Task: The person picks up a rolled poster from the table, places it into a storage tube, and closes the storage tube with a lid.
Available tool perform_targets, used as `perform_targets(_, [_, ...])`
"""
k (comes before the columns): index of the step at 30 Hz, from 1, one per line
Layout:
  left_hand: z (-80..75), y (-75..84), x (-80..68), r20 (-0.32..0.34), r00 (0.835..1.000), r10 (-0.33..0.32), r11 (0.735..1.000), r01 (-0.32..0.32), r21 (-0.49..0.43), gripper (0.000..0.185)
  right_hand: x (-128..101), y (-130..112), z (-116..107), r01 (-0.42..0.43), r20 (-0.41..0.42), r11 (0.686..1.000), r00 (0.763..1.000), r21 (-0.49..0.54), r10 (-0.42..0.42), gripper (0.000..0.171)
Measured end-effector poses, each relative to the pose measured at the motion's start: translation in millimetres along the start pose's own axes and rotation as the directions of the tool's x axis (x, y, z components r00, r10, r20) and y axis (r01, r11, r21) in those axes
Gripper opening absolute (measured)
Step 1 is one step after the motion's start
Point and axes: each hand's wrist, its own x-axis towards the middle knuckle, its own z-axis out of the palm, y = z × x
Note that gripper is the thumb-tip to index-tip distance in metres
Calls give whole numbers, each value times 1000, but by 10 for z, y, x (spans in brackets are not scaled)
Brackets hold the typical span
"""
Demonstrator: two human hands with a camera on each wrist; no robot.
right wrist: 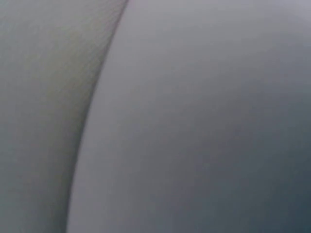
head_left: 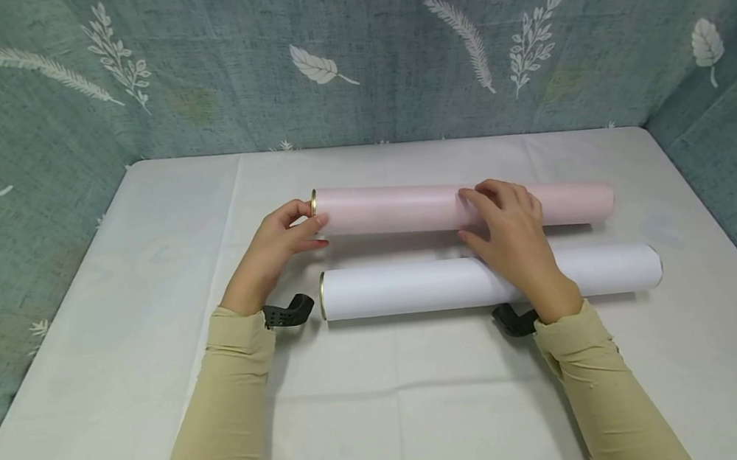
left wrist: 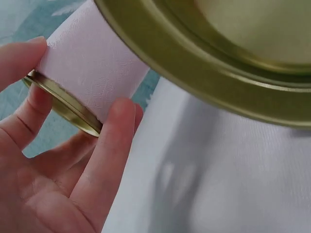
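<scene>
Two long tubes lie side by side across the table. The pink tube is the farther one, the white tube the nearer. My left hand grips the pink tube's left end, thumb and fingers curled round its gold metal cap. My right hand reaches over the white tube and holds the pink tube near its middle, fingers curved over its top. The white tube's gold end rim fills the top of the left wrist view. The right wrist view is a blurred close-up of the white tube.
A pale cloth covers the table. Teal leaf-patterned fabric walls the table at the back and both sides. Black wrist mounts sit at both cuffs.
</scene>
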Motion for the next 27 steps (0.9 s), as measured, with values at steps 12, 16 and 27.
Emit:
perform_targets(12, [-81,-146,50,-52,998,44,996,-48,-74,32,-6,-4,9,-25,-29,1000,999,-15,24,39])
perform_targets(16, [-101,-160,44,-71,997,31,997,-36,-64,30,-8,-15,22,-30,-29,999,999,-43,28,36])
perform_targets(27, [-152,-272,77,-95,995,12,1000,-11,8,29,-10,-21,17,-18,16,996,1000,-91,20,36])
